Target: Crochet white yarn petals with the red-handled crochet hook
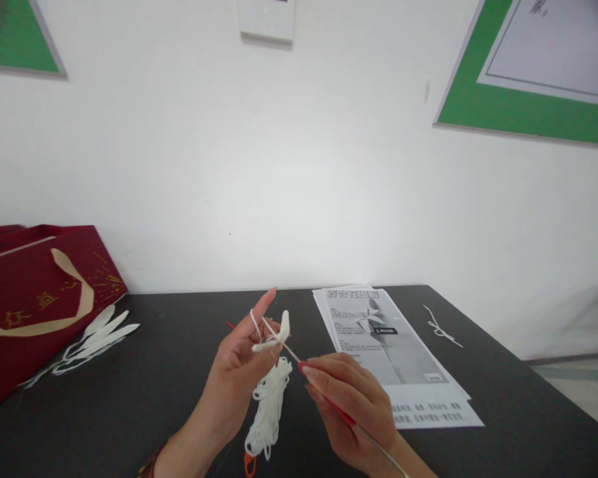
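Note:
My left hand (pixel 239 362) is raised over the dark table (pixel 154 372), index finger up with white yarn looped round it, the other fingers pinching a small white crocheted piece (pixel 272 342). A bundle of loose white yarn (pixel 268 411) hangs below that hand. My right hand (pixel 351 405) is closed round a red-handled crochet hook (pixel 323 395); its thin metal tip reaches into the white piece at the left fingers.
Printed instruction sheets (pixel 393 358) lie on the table right of my hands. A short white cord (pixel 441 328) lies further right. At the left stands a dark red gift bag (pixel 34 305), with several white petal-shaped pieces (pixel 97 335) beside it. Something orange (pixel 249 463) shows under the yarn.

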Tool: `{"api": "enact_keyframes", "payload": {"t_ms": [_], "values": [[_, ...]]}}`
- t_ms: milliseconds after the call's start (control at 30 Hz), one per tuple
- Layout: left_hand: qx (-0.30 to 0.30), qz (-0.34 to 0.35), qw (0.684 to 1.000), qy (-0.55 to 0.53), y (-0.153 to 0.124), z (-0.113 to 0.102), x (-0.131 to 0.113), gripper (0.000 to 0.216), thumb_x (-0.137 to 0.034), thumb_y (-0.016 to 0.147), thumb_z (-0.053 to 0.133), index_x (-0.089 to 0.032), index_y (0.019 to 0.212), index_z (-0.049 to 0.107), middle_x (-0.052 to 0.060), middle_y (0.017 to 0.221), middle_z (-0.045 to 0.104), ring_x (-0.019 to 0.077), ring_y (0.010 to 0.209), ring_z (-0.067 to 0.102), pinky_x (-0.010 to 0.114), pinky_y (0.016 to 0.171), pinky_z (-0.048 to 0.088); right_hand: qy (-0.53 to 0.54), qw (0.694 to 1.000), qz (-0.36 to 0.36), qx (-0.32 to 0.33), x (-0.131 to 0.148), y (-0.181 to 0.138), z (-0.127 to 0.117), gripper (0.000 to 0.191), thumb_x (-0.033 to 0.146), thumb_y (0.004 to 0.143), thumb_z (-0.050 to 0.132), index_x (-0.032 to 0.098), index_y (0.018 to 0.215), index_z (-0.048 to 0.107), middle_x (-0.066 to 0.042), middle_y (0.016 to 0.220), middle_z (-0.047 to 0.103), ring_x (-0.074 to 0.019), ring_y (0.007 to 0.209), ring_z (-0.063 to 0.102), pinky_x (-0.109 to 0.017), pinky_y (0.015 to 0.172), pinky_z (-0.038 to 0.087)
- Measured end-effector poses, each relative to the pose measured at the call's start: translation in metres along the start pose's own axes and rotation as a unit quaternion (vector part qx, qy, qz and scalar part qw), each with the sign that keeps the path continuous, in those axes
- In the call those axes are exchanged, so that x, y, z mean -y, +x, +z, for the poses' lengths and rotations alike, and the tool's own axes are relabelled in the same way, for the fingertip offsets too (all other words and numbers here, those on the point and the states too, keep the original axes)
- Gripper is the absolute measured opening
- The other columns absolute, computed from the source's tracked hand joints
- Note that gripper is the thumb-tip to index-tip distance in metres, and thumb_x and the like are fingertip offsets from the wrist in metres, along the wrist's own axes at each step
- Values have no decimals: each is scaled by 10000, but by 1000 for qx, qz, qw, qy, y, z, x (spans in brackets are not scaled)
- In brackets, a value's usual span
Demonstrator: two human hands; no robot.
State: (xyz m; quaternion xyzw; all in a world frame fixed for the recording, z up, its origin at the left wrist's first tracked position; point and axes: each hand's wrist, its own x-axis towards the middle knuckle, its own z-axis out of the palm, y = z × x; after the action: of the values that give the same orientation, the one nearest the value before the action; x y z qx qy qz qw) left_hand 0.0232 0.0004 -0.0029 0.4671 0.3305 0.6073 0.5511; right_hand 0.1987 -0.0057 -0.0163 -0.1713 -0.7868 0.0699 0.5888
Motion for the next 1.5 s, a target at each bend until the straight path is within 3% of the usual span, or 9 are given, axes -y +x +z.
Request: {"api": "enact_keyframes", "payload": {"t_ms": [300, 500, 667, 833, 967, 1033, 1133, 1367, 1500], "values": [[32, 102, 972, 210, 5, -15, -11, 384, -276, 894, 556, -334, 1269, 608, 0, 831, 585, 156, 753, 500, 265, 689, 393, -48, 998, -30, 8, 1, 1, -5, 436, 22, 832, 548, 190, 1234, 572, -117, 983, 736, -212, 897, 679, -341, 684, 606], [44, 213, 921, 323, -1, -7, -14, 536, -134, 832, 616, -348, 1319, 550, 6, 930, 656, 161, 806, 586, 262, 753, 441, -69, 997, -46, -2, 1, 2, -5, 426, 12, 826, 550, 170, 1221, 582, -122, 965, 738, -212, 902, 681, -348, 712, 608], [-21, 142, 955, 261, 1, -4, -8, 535, -199, 812, 653, -302, 1328, 550, 6, 894, 678, 165, 815, 608, 272, 788, 465, -66, 997, -24, -18, 1, 1, -4, 431, 7, 815, 558, 186, 1205, 598, -114, 972, 736, -214, 892, 679, -343, 687, 605], [-55, 131, 957, 252, -1, 1, -3, 474, -217, 802, 660, -292, 1268, 609, -24, 766, 616, 129, 685, 552, 233, 675, 455, -61, 998, -32, -9, -1, 0, -3, 460, -30, 774, 576, 159, 1192, 605, -123, 978, 733, -214, 896, 671, -335, 694, 603], [-85, 122, 958, 244, -2, 4, -1, 480, -200, 778, 681, -283, 1248, 627, -36, 737, 603, 138, 730, 555, 270, 822, 438, -63, 997, -38, 0, -2, -1, -1, 441, -5, 792, 565, 163, 1199, 596, -122, 969, 734, -210, 882, 681, -331, 689, 603], [-92, 110, 965, 219, -2, 6, -2, 538, -198, 757, 700, -277, 1279, 601, -48, 698, 586, 137, 712, 549, 290, 862, 430, -64, 997, -32, 4, -2, -2, 0, 433, 7, 805, 556, 175, 1202, 592, -117, 970, 735, -207, 869, 687, -328, 686, 604], [-105, 78, 979, 154, -2, 10, -5, 718, -209, 736, 718, -271, 1402, 456, -67, 645, 540, 128, 646, 515, 276, 768, 455, -66, 997, -25, 13, -2, -2, 1, 437, 13, 817, 554, 184, 1218, 585, -113, 981, 736, -204, 863, 691, -323, 689, 604], [-69, 23, 997, 4, -2, 13, -11, 864, -182, 718, 743, -287, 1466, 323, -74, 620, 521, 89, 570, 471, 204, 576, 395, 7, 999, 34, 10, -3, 4, 0, 431, 0, 828, 547, 220, 1190, 625, -98, 970, 729, -196, 837, 676, -324, 671, 590], [-32, -30, 997, -58, 1, 6, -13, 897, -117, 708, 752, -311, 1465, 312, -76, 629, 536, 73, 555, 480, 203, 572, 379, 38, 998, 52, 7, -3, 7, -1, 381, 6, 831, 564, 210, 1138, 660, -97, 949, 726, -192, 816, 673, -317, 656, 583]]}}
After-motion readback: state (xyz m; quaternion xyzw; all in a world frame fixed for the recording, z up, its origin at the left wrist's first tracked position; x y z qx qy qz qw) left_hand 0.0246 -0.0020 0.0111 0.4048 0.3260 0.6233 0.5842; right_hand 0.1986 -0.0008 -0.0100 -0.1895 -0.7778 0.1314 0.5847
